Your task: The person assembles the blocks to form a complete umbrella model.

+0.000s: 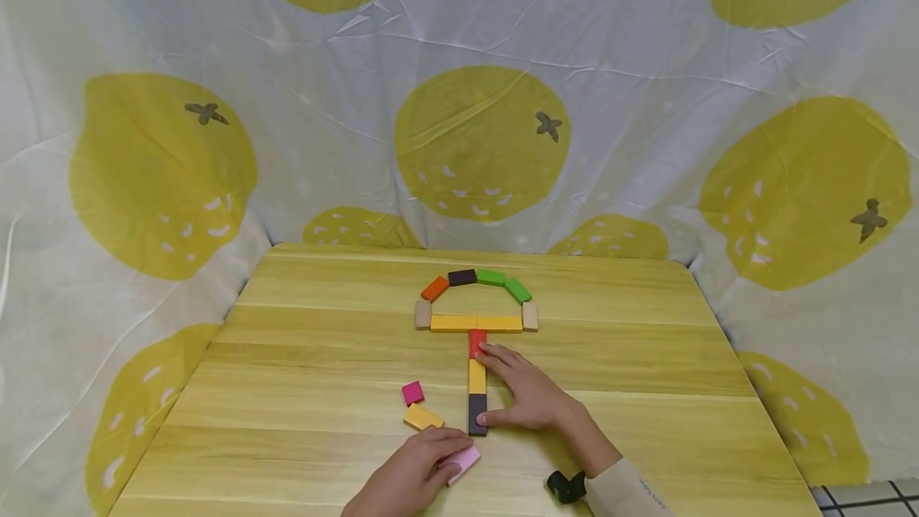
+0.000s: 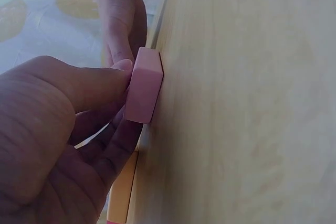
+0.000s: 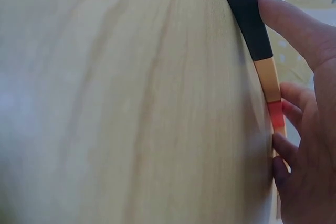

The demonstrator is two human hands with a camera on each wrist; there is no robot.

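Note:
Between thumb and fingers, my left hand (image 1: 412, 469) pinches a pink block (image 1: 463, 463) low over the front of the table; the left wrist view shows the pink block (image 2: 144, 85) close to the wood. My right hand (image 1: 530, 391) lies spread along a straight column of blocks. Its thumb touches the black block (image 1: 477, 405) at the near end, and its fingertips rest at the red block (image 1: 477, 340) at the far end. A yellow block (image 1: 477, 376) sits between those two. Left of the column lie a loose yellow block (image 1: 423, 417) and a magenta cube (image 1: 412, 392).
Beyond the column, two yellow blocks (image 1: 454, 323) form a crossbar with a tan block (image 1: 530, 316) at each end. An arch of orange, dark and green blocks (image 1: 491, 278) curves above it. A black object (image 1: 565, 487) is beside the right sleeve. A lemon-print cloth (image 1: 617, 150) surrounds the table.

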